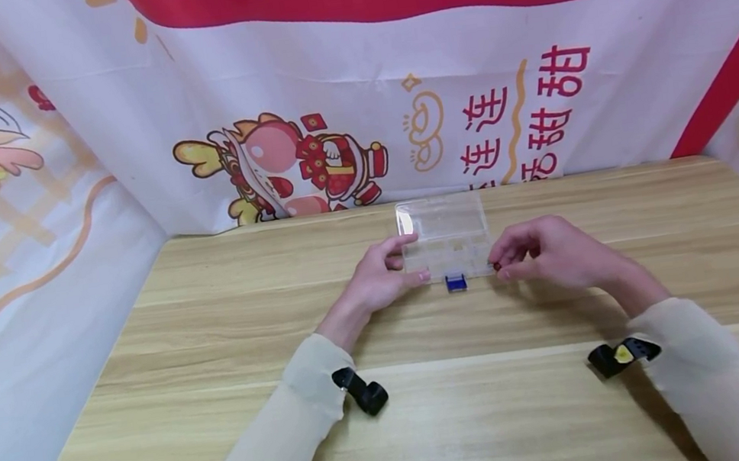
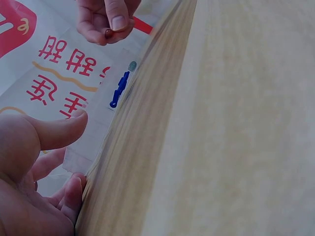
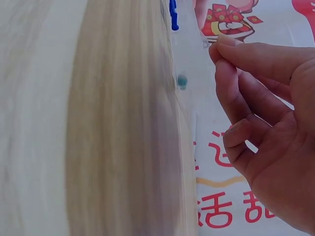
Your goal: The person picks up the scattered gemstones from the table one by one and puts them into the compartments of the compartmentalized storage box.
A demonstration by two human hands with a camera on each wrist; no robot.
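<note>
A clear plastic box (image 1: 444, 252) lies on the table with its lid (image 1: 440, 216) raised at the back and a blue latch (image 1: 456, 282) at the front. Holding its left end is my left hand (image 1: 378, 275), thumb at the front corner and a finger by the hinge side. My right hand (image 1: 548, 251) pinches a small dark red bead (image 2: 108, 33) between thumb and index fingertip, just off the box's right end. In the right wrist view, a greenish bead (image 3: 182, 81) shows through the box wall. Other contents are too faint to tell.
The wooden table (image 1: 475, 417) runs up to a white printed cloth (image 1: 321, 59) hanging behind the box. Another cloth (image 1: 42, 324) hangs along the left side. Each sleeve carries a black wrist camera, the left one (image 1: 361, 391) and the right one (image 1: 623, 355).
</note>
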